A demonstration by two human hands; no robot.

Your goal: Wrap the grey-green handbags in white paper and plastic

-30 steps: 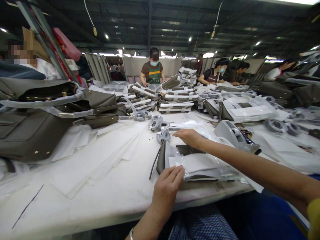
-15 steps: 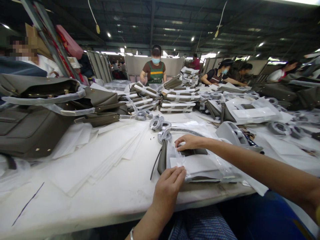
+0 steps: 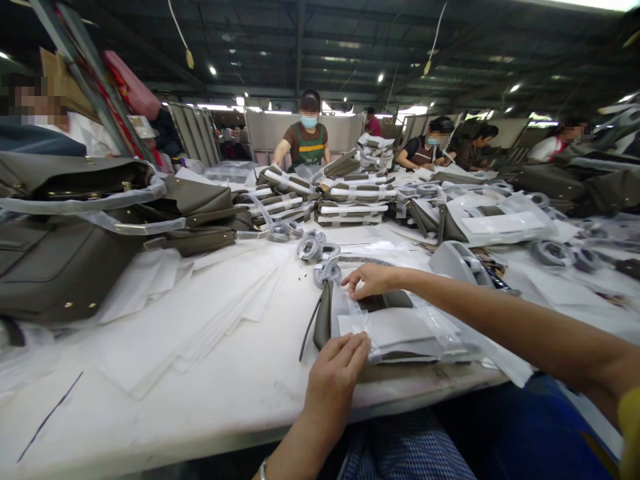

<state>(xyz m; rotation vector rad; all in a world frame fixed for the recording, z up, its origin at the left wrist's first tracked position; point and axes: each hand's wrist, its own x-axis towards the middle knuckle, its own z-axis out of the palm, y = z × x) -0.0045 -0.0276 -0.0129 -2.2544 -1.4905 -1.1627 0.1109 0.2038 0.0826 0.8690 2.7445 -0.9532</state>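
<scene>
A dark grey-brown bag (image 3: 325,319) lies on the white table near its front edge, partly wrapped in white sheets and clear film. My left hand (image 3: 340,363) rests on the white sheet (image 3: 395,331) at the bag's lower left, its fingers together over clear film. Above it, my right hand (image 3: 370,281) is at the upper part of the bag, beside a dark panel (image 3: 387,301), with its fingers curved and the thumb apart from the index finger. Whether its fingertips pinch the film there is too small to tell. A wrapped coil (image 3: 327,273) sits just behind the bag.
Loose white sheets (image 3: 200,313) lie on the table (image 3: 165,427) at left. Larger bags (image 3: 65,260) stand far left. Wrapped bags (image 3: 355,193) are stacked at the back. More coils (image 3: 551,253) lie right. Several people work beyond, one in a green apron (image 3: 310,147).
The view has shifted slightly. My right hand has lifted a little off the film, fingers more curled. My left hand has stayed on the sheet.
</scene>
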